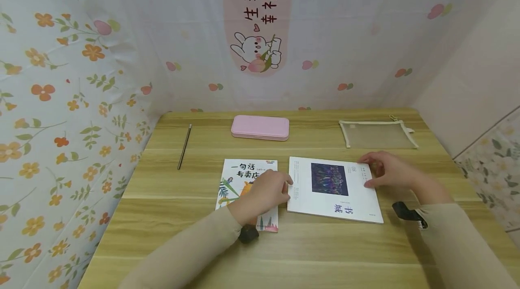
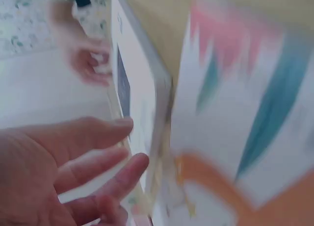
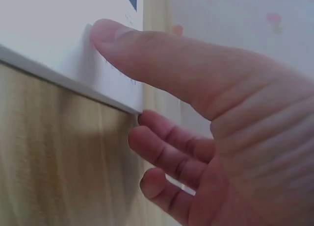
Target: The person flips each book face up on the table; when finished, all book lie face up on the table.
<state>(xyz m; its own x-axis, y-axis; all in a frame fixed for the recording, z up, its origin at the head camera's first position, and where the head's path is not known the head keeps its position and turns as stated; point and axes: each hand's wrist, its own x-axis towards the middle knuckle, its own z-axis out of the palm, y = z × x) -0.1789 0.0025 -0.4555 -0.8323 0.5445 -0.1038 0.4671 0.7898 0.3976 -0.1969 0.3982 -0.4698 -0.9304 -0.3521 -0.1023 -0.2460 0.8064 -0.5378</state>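
Note:
A white magazine (image 1: 298, 185) with a dark picture and Chinese lettering lies turned sideways before me. My right hand (image 1: 387, 174) is at its far right corner. Its thumb (image 3: 105, 32) rests on the cover, while the other fingers show loosely bent beside the edge. At the magazine's left edge is my left hand (image 1: 264, 194), thumb and fingers apart and fingertips overlapping the edge in the left wrist view. Beneath that hand lies a white picture book (image 1: 231, 174) with colourful drawings, partly covered by my hand and wrist.
A pink pencil case (image 1: 260, 127) stands at the back middle of the wooden table (image 1: 162, 235). A pen-like stick (image 1: 184, 146) lies at the left. A mesh zip pouch (image 1: 378, 134) lies at the back right. Patterned cloth (image 1: 183, 31) hangs behind the table.

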